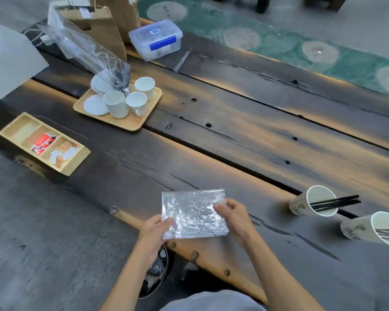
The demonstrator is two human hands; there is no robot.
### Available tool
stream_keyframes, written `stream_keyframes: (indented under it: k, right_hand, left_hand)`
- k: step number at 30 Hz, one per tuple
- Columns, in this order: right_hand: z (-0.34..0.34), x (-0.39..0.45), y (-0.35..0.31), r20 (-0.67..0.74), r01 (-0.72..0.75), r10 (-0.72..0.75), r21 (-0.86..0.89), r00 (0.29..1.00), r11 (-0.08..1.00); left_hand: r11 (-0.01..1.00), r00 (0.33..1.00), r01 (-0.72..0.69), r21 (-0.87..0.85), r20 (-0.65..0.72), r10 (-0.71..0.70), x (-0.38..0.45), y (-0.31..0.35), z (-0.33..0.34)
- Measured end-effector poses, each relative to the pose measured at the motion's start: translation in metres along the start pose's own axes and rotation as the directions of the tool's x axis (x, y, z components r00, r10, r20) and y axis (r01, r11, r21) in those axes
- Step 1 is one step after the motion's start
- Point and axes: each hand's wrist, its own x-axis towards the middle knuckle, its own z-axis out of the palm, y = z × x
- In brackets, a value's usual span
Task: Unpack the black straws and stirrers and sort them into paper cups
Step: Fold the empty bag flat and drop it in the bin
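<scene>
Crinkled clear plastic wrapper (194,214), flattened and seemingly empty: left hand (154,228) and right hand (230,213) are each pinching an edge, holding it above the dark plank worktop (234,135). Right of the wrapper, two white paper cups (312,204) (373,228) are already carrying thin black sticks (336,202); sorting is appearing near complete.

Black straws (335,202) in tilted paper cup (301,204)
</scene>
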Motion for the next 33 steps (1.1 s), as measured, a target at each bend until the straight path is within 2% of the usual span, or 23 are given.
stream_keyframes:
  k: [5, 8, 13, 16, 20, 23, 28, 33]
  right_hand:
    - [0.014, -0.009, 0.010, 0.229, -0.140, 0.163, -0.110, 0.960, 0.984]
    - [0.027, -0.018, 0.020, 0.248, -0.114, 0.182, -0.265, 0.951, 0.957]
    - [0.052, -0.039, 0.042, 0.304, -0.089, 0.212, -0.371, 0.929, 0.924]
    - [0.064, -0.043, 0.059, 0.299, -0.091, 0.234, -0.422, 0.925, 0.902]
    - [0.087, -0.049, 0.087, 0.316, -0.090, 0.276, -0.496, 0.908, 0.864]
    - [0.103, -0.046, 0.111, 0.319, -0.115, 0.327, -0.537, 0.890, 0.836]
    - [0.131, -0.027, 0.165, 0.268, -0.140, 0.369, -0.610, 0.890, 0.780]
    - [0.149, 0.017, 0.239, 0.137, -0.277, 0.440, -0.604, 0.888, 0.748]
  left_hand:
    - [0.955, 0.981, -0.036, -0.294, -0.192, -0.022, -0.033, -0.026, -0.009]
    - [0.929, 0.958, -0.067, -0.364, -0.284, -0.042, -0.055, -0.052, -0.016]
    - [0.929, 0.895, -0.021, -0.368, -0.421, -0.147, -0.095, -0.113, -0.032]
    - [0.899, 0.867, -0.032, -0.436, -0.460, -0.192, -0.121, -0.147, -0.037]
    - [0.795, 0.839, -0.104, -0.597, -0.482, -0.252, -0.142, -0.185, -0.045]
    - [0.751, 0.791, -0.126, -0.649, -0.522, -0.319, -0.141, -0.207, -0.053]
    - [0.679, 0.721, -0.142, -0.720, -0.545, -0.427, -0.113, -0.244, -0.074]
    - [0.634, 0.688, -0.151, -0.759, -0.541, -0.484, -0.053, -0.296, -0.098]
